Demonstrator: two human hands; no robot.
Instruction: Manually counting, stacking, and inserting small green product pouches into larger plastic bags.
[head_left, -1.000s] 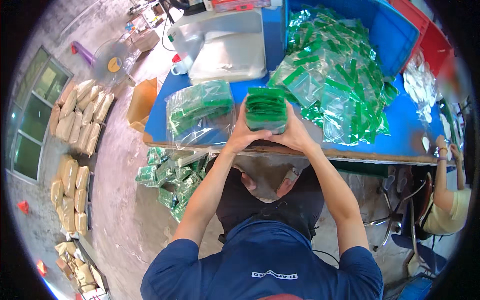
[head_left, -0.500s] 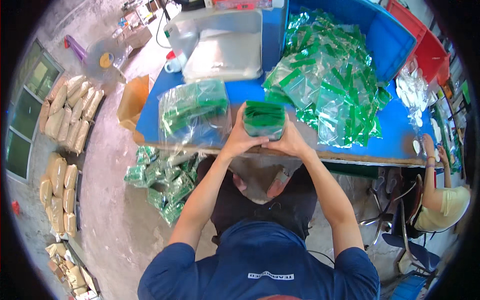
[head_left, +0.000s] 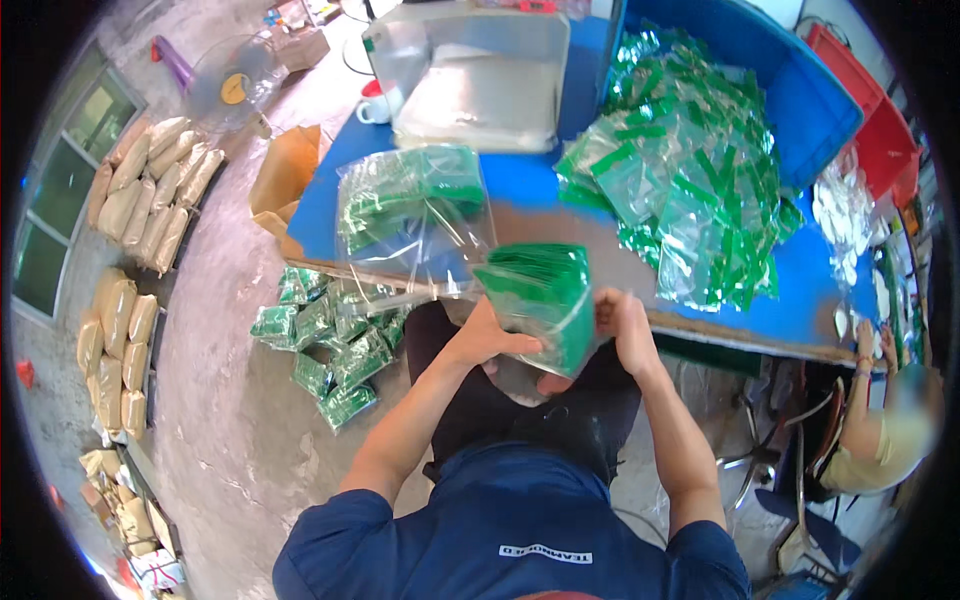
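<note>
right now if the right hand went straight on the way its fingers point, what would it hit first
Most likely the near side of the stack of green-topped clear bags in the left hand; the right hand's curled fingers face it, though depth is unclear.

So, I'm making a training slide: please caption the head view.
The left hand holds a stack of green-and-clear bags by a blue table, the right hand close beside.
</note>
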